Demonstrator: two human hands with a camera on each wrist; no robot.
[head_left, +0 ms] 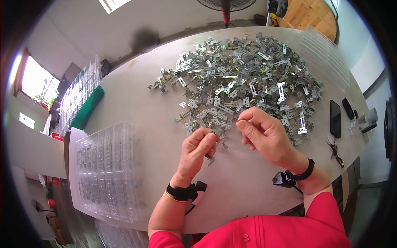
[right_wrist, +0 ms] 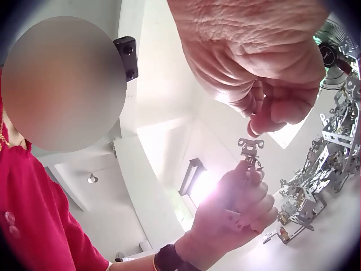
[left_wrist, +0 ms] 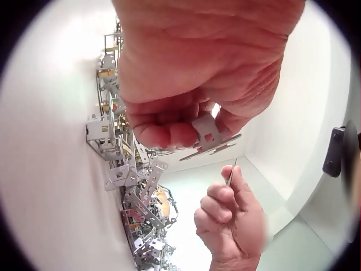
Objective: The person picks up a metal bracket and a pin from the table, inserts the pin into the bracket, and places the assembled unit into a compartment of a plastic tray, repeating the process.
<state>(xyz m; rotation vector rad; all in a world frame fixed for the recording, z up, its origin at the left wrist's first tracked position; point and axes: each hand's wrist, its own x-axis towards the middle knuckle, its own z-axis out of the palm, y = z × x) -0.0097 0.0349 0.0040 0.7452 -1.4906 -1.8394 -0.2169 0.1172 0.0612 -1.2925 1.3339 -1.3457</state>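
Note:
Curled round a silver sheet-metal bracket is my left hand, above the table near the front of the pile. The bracket has a square hole; in the right wrist view its end plate sticks out above the thumb, and the fingers hide its middle. To the right, my right hand is raised at about the same height. Its thumb and forefinger pinch a thin, pointed metal piece, seen nearly edge-on. A gap separates the two hands. Beyond them spreads a large heap of similar metal brackets, some with brass-coloured parts.
Clear plastic trays lie at the left, and another tray stands against a green box. At the right are a black phone, pliers and a small dark case. More clear trays lie far right.

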